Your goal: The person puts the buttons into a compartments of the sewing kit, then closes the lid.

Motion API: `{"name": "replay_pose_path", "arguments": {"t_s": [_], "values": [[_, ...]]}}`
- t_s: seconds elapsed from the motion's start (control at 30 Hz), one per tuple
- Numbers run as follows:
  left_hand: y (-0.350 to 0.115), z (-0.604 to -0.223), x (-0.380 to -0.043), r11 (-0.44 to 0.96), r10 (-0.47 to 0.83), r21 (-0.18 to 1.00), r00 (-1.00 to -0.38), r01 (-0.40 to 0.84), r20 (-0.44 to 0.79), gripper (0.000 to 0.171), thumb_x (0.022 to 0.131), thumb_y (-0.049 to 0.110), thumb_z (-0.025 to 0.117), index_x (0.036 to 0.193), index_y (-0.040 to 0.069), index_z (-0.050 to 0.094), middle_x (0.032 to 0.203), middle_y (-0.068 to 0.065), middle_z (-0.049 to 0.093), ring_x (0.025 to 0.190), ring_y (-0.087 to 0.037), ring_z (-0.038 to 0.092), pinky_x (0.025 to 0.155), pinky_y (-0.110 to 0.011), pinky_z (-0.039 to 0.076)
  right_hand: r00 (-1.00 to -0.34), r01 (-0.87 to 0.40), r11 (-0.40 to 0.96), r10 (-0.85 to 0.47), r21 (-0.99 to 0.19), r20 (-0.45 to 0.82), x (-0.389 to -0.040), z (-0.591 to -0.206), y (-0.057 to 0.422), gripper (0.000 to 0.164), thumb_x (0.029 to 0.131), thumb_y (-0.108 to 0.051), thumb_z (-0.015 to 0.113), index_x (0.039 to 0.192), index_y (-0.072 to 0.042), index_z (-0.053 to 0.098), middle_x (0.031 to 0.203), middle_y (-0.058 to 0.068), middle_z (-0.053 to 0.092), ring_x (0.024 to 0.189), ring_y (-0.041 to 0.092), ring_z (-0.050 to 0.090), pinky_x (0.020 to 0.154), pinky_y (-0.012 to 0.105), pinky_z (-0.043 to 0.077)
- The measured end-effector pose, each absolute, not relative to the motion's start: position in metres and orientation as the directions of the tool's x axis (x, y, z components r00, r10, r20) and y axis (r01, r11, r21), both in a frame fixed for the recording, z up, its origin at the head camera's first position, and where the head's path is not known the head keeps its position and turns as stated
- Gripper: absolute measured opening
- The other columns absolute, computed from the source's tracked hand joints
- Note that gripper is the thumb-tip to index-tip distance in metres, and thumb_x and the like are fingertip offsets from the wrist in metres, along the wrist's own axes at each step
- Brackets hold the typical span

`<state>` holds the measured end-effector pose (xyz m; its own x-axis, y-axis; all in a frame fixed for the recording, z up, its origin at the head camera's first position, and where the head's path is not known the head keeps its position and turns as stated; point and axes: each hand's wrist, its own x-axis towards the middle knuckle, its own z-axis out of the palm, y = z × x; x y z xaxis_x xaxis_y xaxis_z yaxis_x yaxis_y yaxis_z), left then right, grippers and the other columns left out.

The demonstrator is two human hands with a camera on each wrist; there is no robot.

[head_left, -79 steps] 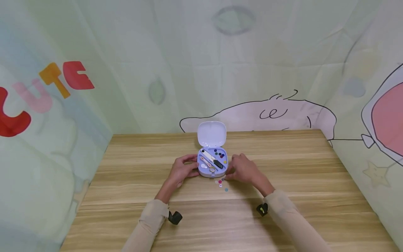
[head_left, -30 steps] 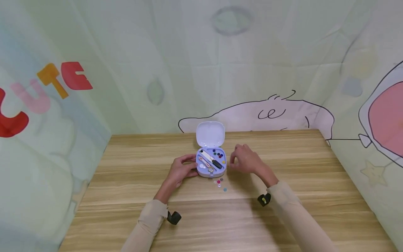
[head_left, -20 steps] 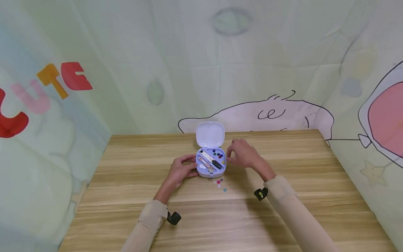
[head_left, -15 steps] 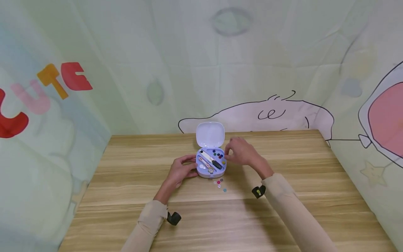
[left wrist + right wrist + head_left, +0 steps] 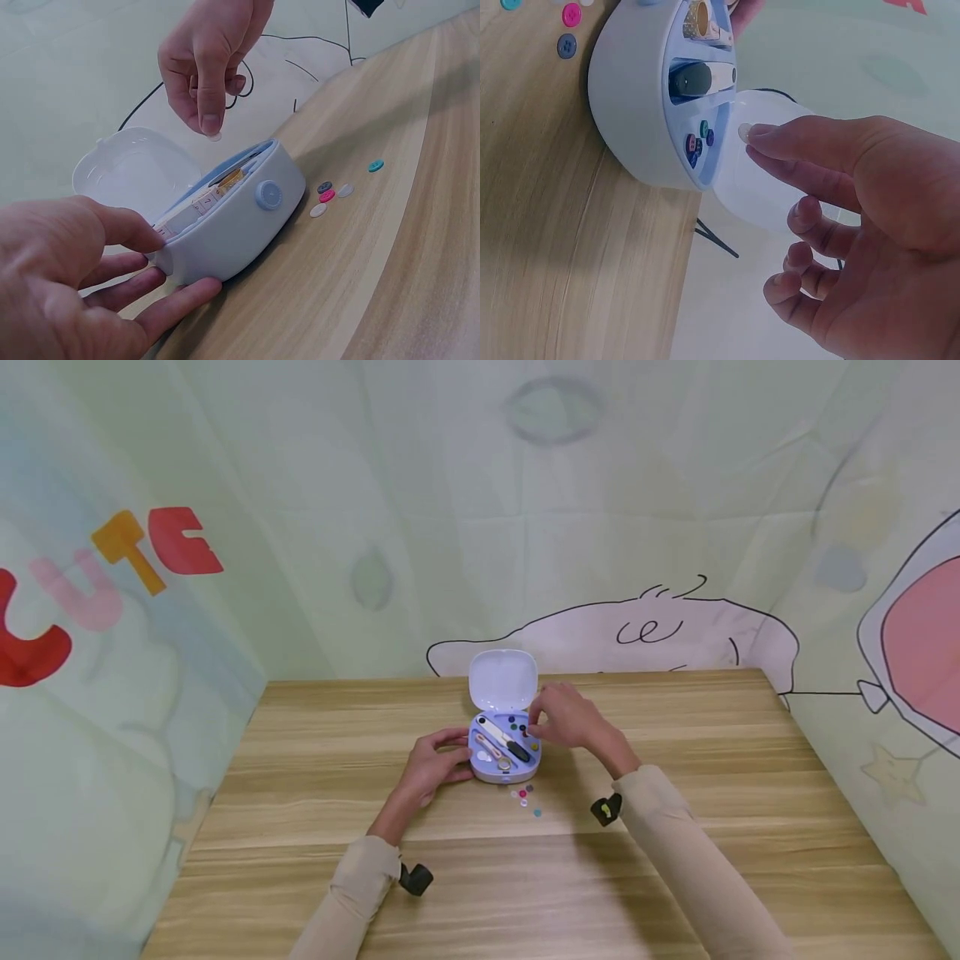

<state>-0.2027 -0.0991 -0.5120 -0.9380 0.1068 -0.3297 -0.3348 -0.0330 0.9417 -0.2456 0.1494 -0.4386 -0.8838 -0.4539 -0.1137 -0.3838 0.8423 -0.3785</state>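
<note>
A pale blue sewing box [image 5: 486, 770] stands on the table with its white lid [image 5: 503, 680] raised. My left hand [image 5: 431, 768] holds the box's left side, one digit on the rim and others against the wall, as the left wrist view shows. Over the right compartment, my right hand [image 5: 568, 717] pinches a small whitish button [image 5: 745, 133] between thumb and index finger. Below it lie several dark buttons [image 5: 699, 147] in the compartment. A white tool with a black end [image 5: 517, 750] lies diagonally in the middle slot, near a gold-coloured ring-like item [image 5: 505, 764].
Several loose buttons lie on the wooden table [image 5: 337, 893] before the box, among them a pink button [image 5: 327, 196], a grey button [image 5: 324, 187] and a turquoise button [image 5: 376, 166]. A printed cloth [image 5: 360, 527] hangs behind the table.
My right hand has moved from the table at the box's front right, up and back, then left over the right compartment. My left hand and the box have stayed in place.
</note>
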Motion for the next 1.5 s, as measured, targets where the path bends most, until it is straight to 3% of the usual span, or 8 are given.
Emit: {"name": "replay_pose_path", "arguments": {"t_s": [0.27,0.67,1.1,1.3,1.5], "values": [[-0.099,-0.513,-0.202,-0.032,0.103,0.944,-0.941,-0.328,-0.323,0.042,0.097,-0.005,0.066,0.139,0.0,0.062,0.129,-0.022,0.057,0.097,-0.026,0.07,0.083,-0.042,0.066,-0.886,-0.374,0.846,-0.447,-0.381,-0.122,-0.246,-0.441,0.15,0.01,0.095,-0.02,0.075,0.097,-0.014,0.083,0.111,0.006,0.065,0.11,0.032,0.05,0.083,0.048,0.053],[-0.099,-0.514,-0.203,-0.038,0.105,0.946,-0.943,-0.321,-0.316,0.043,0.096,-0.006,0.066,0.139,-0.001,0.062,0.13,-0.022,0.057,0.096,-0.026,0.07,0.083,-0.042,0.066,-0.894,-0.349,0.85,-0.428,-0.395,-0.13,-0.243,-0.437,0.154,0.027,0.096,-0.025,0.076,0.119,-0.011,0.078,0.119,0.013,0.066,0.109,0.031,0.05,0.083,0.044,0.053],[-0.1,-0.515,-0.203,-0.032,0.107,0.947,-0.943,-0.319,-0.315,0.042,0.097,-0.006,0.066,0.138,-0.001,0.062,0.129,-0.022,0.057,0.097,-0.026,0.07,0.083,-0.042,0.066,-0.904,-0.351,0.855,-0.416,-0.382,-0.102,-0.226,-0.437,0.164,0.023,0.093,-0.026,0.08,0.111,-0.012,0.078,0.117,0.014,0.065,0.11,0.031,0.05,0.085,0.047,0.055],[-0.1,-0.514,-0.203,-0.033,0.107,0.945,-0.942,-0.324,-0.319,0.042,0.097,-0.005,0.066,0.139,0.0,0.062,0.13,-0.022,0.057,0.098,-0.027,0.07,0.084,-0.042,0.066,-0.899,-0.355,0.856,-0.423,-0.376,-0.113,-0.218,-0.438,0.168,0.016,0.093,-0.024,0.08,0.105,-0.014,0.077,0.111,0.014,0.064,0.103,0.03,0.049,0.074,0.042,0.054],[-0.099,-0.515,-0.203,-0.034,0.099,0.944,-0.941,-0.328,-0.324,0.042,0.097,-0.006,0.066,0.138,0.0,0.062,0.129,-0.022,0.058,0.096,-0.026,0.07,0.083,-0.041,0.066,-0.891,-0.359,0.854,-0.433,-0.376,-0.133,-0.208,-0.44,0.169,0.013,0.093,-0.024,0.08,0.102,-0.016,0.078,0.112,0.014,0.063,0.102,0.029,0.048,0.073,0.04,0.054]]}}
